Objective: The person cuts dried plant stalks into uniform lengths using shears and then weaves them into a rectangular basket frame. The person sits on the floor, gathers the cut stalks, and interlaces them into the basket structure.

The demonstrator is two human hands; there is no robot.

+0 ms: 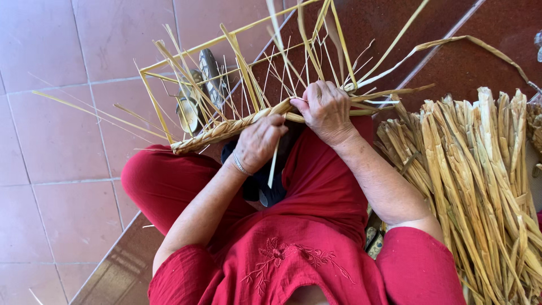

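While both hands pinch a straw braid, pink tiled floor, straw bundle beside.

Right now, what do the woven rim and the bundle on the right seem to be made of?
Woven rim: dried plant strips, straw-yellow and matte, probably reed or palm leaf, plaited flat. Bundle: the same sort of dried stalks, pale tan, fibrous and split lengthwise; exact plant unclear.

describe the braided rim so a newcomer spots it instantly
Start at the person's red-clothed lap; just above it both hands hold a pale straw frame. The braided rim is its thick plaited edge running from the left hand down-left. Neighbouring strands are thin, loose and unplaited.
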